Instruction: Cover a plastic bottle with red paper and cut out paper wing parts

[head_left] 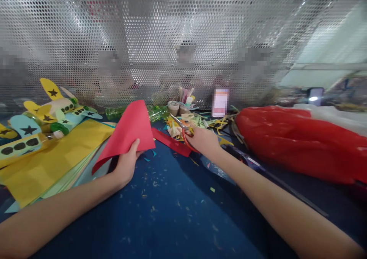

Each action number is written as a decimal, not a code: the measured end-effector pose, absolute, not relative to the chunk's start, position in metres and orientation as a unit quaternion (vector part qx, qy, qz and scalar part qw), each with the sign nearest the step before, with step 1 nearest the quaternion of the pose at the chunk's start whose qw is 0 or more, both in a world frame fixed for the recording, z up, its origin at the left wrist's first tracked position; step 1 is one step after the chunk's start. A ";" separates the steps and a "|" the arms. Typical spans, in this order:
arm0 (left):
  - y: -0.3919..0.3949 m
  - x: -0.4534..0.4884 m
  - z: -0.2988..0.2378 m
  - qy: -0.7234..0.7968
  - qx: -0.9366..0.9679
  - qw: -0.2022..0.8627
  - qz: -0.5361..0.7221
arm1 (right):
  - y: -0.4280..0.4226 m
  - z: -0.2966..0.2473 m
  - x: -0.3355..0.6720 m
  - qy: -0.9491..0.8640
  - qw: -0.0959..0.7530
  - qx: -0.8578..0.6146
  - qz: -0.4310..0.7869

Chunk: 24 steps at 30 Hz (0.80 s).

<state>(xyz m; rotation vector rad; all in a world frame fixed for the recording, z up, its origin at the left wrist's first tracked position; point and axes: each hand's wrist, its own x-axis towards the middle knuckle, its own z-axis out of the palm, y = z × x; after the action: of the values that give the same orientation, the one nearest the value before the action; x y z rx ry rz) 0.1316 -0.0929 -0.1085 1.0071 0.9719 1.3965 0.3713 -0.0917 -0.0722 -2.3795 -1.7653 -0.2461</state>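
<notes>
Left hand (126, 166) pinches a curled red paper sheet (130, 131) by its lower edge, thumb on top, raised over the blue tabletop (160, 213). Right hand (204, 140), fingers curled closed, grips orange-handled metal scissors (183, 127) just beside a flat red paper strip (173, 143), apart from the sheet.

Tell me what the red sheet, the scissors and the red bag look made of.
Red sheet: matte paper or thin card, curling smoothly from the left hand.
Scissors: shiny blades, apparently metal; smooth orange handle, probably plastic.
Red bag: likely thin plastic, glossy and creased.
</notes>
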 end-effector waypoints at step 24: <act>-0.097 0.134 -0.104 0.379 0.451 0.569 0.574 | -0.103 -0.107 0.342 -0.827 0.163 -0.533 -0.068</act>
<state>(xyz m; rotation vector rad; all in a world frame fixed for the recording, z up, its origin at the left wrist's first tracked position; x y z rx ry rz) 0.1337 -0.0970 -0.1037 1.0593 0.8898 1.3469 0.3416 -0.1033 -0.1071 -1.5207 -2.3590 -0.1944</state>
